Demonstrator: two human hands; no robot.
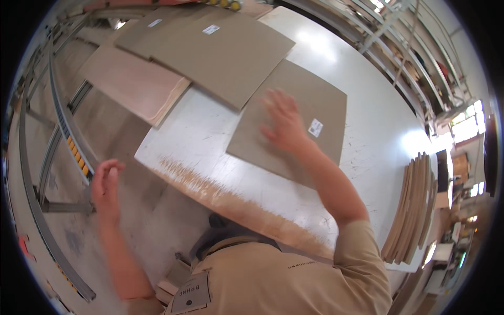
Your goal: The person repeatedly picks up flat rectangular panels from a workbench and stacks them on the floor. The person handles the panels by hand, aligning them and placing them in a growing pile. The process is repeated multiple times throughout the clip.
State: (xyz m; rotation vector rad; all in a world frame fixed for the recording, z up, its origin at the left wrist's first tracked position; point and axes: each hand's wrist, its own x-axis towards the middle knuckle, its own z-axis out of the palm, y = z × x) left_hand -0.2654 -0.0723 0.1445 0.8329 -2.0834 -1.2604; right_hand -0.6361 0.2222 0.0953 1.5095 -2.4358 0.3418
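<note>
Right hand (283, 122) spread flat on a grey-brown board (315, 113) lying on the white table (210, 142), larger board stack (220, 47) just beyond it, left hand (106, 184) loosely curled, empty, off the table's near-left edge

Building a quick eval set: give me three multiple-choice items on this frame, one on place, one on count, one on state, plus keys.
1. Where does the right hand rest?
A. on the grey-brown board
B. on the floor rail
C. on the board stack

2. How many white labels show on that board?
A. none
B. one
C. three

3. What state is the left hand in?
A. gripping a board
B. pressed on the table
C. empty, off the white table

Key: 1 A, palm lies flat on it. 2 B, a single label beside the wrist. 3 C, it hangs over the floor.
</note>
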